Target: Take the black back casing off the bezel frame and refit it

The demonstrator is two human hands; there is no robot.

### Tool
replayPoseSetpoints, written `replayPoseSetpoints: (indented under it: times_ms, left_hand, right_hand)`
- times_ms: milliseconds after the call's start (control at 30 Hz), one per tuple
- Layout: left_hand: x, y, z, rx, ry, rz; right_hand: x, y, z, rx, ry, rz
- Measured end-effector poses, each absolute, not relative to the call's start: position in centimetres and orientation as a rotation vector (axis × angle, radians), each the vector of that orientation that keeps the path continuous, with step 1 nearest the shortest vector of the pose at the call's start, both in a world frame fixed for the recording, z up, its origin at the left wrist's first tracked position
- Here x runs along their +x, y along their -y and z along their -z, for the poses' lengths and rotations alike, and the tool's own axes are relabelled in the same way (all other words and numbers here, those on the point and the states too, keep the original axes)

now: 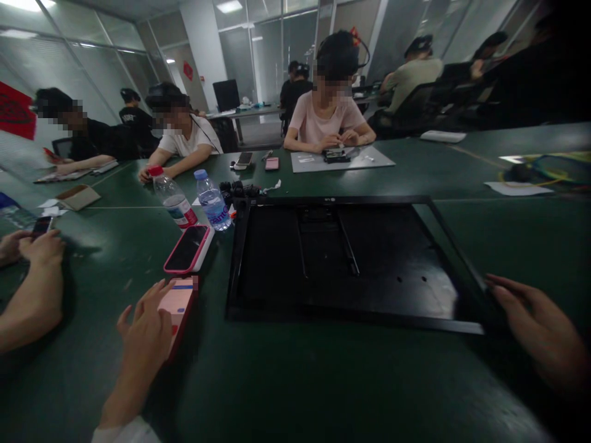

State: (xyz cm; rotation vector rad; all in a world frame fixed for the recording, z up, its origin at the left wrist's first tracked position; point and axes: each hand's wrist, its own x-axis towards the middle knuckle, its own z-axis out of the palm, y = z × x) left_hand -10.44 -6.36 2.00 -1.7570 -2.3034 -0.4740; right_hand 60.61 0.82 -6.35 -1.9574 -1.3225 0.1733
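Note:
A black monitor bezel with a small logo on its top strip lies in front of me. Inside its outline sits a black monitor back cover, hollow side up, with a raised channel in the middle. My right hand pinches the bezel's right side between thumb and fingers. To the left, my left hand is over a lit phone in a red case, its fingers apart and some at the screen. Whether those fingers press the screen is hard to see. Just beyond lies a dark-screened phone with a pink edge.
Beyond the phones stand a red-capped bottle and a blue-capped water bottle. A co-worker opposite handles small parts over a grey mat. Another person's hands hold a phone at left. A cardboard piece lies nearby.

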Motion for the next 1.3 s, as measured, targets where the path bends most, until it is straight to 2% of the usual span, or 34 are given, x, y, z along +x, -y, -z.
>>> replayPoseSetpoints:
  times_ms: [233,433,533,633,767,933,1300]
  left_hand:
    - [-7.0,4.4,-1.4,-2.001,2.241,0.843]
    - [-1.8,0.2,-0.6,-2.134,2.328,1.12]
    - [0.7,0.2,-0.9,-2.083,2.319,1.064]
    - [1.8,2.5,-1.3,-1.932,2.162,0.855]
    - [1.1,6.2,-1.4,-1.684,2.11,0.625]
    - [0.1,7.6,-0.7,-1.672,2.1,0.382]
    - [1.1,8.2,-0.8,-1.691,2.133,0.293]
  right_hand:
    - [56.6,-1.3,4.3,-1.807,1.28,-0.402]
    - [55.5,-2.7,4.6,-1.643,1.465,-0.279]
    - [55.7,-3.1,4.5,-1.621,1.513,-0.211]
    - [56.1,-3.2,4.5,-1.612,1.544,-0.205]
    - [56.4,-3.2,5.0,-1.626,1.56,-0.203]
    - [56.4,-3.2,5.2,-1.643,1.566,-0.192]
    - [56.6,-3.3,5.3,-1.661,1.529,-0.235]
